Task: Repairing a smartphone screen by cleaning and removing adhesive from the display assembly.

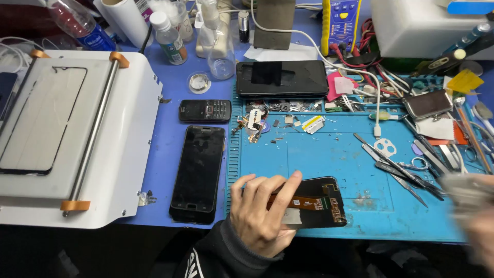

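At six o'clock the left hand [262,213] clamps its grip on a phone screen [314,203] on the blue mat [329,154]; the right hand [476,216], at four o'clock, is blurred, its grip impossible to tell.

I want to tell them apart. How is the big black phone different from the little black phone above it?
The big black phone is long, all smooth screen; the little black phone is short with buttons. The big one lies lengthwise away from the person; the little one lies sideways. Both are black, untouched, on the blue table. The left hand holds another phone part instead.
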